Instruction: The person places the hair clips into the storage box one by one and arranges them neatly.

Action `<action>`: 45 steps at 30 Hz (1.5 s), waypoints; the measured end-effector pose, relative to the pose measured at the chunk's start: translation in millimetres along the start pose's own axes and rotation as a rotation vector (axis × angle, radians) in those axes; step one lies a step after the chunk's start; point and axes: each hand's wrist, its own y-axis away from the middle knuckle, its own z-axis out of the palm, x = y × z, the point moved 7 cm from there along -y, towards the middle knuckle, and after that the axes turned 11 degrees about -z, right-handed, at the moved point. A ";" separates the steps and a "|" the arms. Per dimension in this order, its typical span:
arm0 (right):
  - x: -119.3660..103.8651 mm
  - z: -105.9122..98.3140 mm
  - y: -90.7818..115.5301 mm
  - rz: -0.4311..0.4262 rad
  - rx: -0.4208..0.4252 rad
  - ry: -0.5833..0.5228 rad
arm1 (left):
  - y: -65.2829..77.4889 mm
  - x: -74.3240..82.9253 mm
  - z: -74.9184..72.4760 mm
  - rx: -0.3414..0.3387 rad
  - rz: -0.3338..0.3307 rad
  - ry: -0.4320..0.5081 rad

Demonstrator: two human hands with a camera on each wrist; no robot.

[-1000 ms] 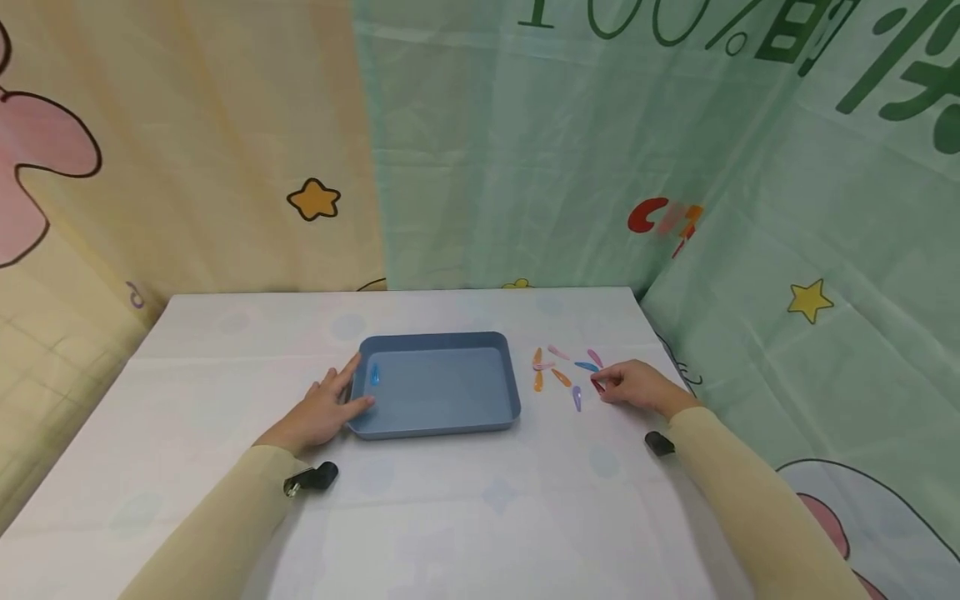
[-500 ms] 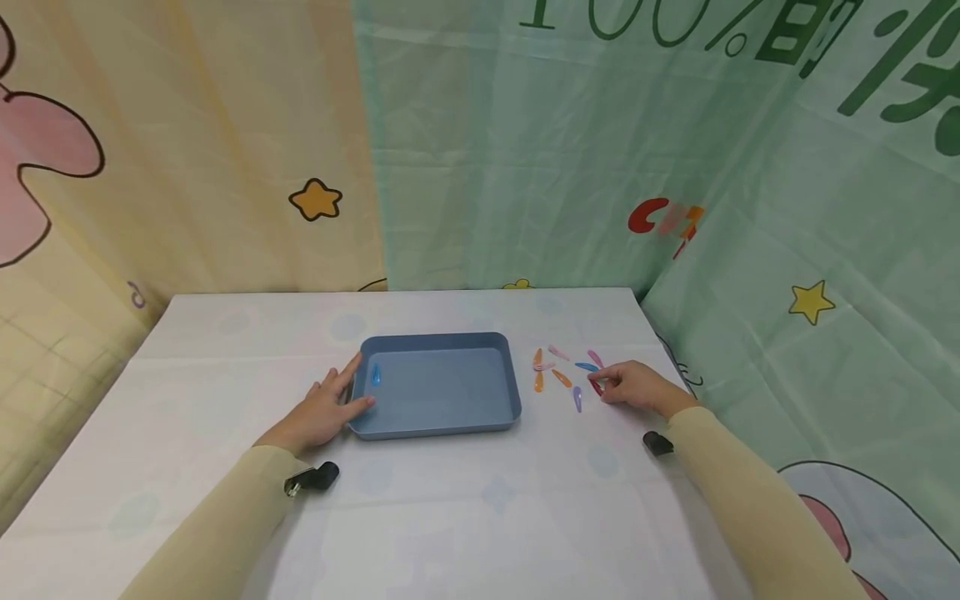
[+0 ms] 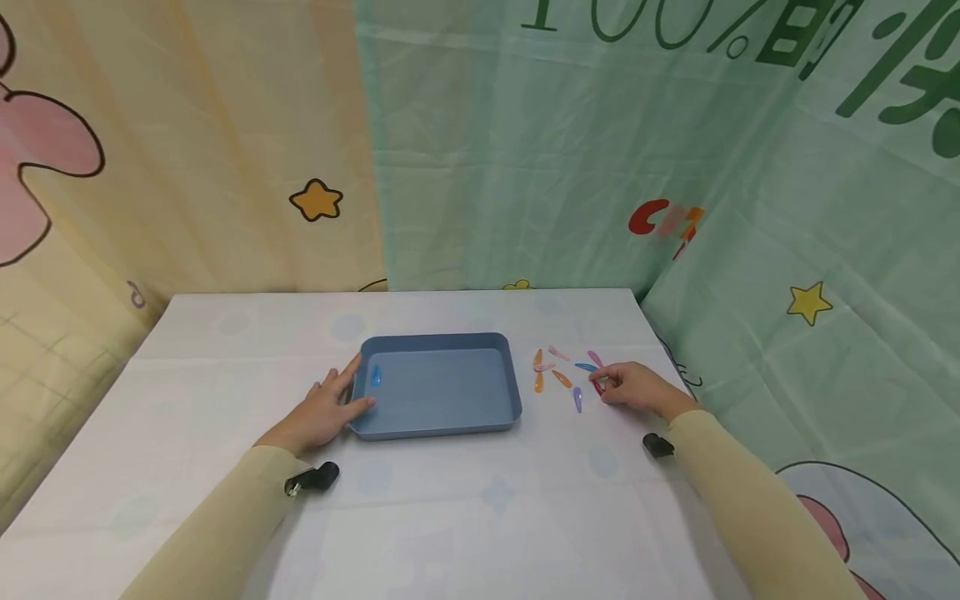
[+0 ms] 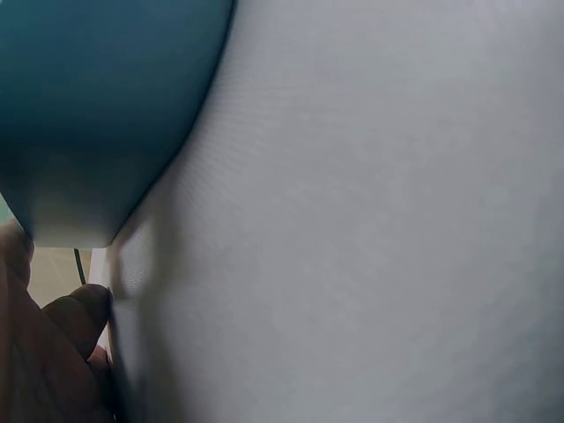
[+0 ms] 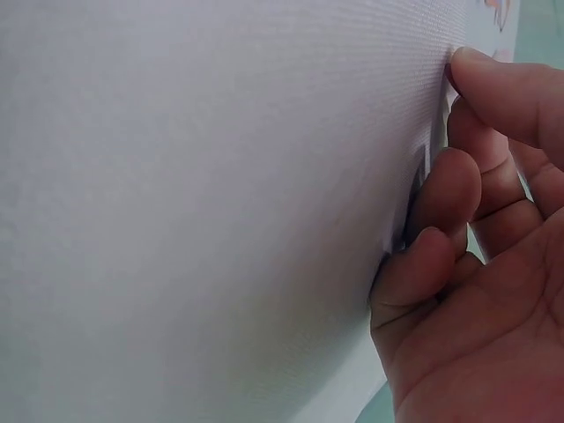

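Observation:
My left hand (image 3: pixel 318 412) rests spread against the left side of a blue-grey tray (image 3: pixel 442 429), its thumb over the rim. In the left wrist view some fingers (image 4: pixel 79 317) show below the tray wall (image 4: pixel 106 115). Inside the tray, near its left end, lies a blue hair clip (image 3: pixel 376 375). To the right of the tray, my right hand (image 3: pixel 633 387) pinches a red hair clip (image 3: pixel 597 387) at the table surface, the clip partly hidden by fingers. In the right wrist view the fingertips of that hand (image 5: pixel 485 220) touch the cloth; the clip cannot be made out there.
Several hair clips lie loose between tray and right hand: orange (image 3: pixel 562 378), pink (image 3: pixel 558 353), purple (image 3: pixel 577 399), blue (image 3: pixel 586 367) and magenta (image 3: pixel 595 358). A white cloth covers the table (image 3: pixel 465 517). Printed curtains (image 3: pixel 510 167) hang behind and at the right.
The red hair clip shifts slightly under the fingers of my right hand. My left hand and the tray stay in place.

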 end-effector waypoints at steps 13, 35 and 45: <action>7.3 0.9 -0.1 0.033 0.029 -0.001 | -2.9 -0.8 -2.8 0.021 0.009 -0.010; -100.7 5.0 -32.4 -0.058 0.126 -0.249 | -2.0 -3.0 -2.3 0.008 0.037 0.020; -164.8 40.5 -67.9 -0.125 0.075 -0.401 | -0.5 -3.1 0.8 -0.015 0.009 0.018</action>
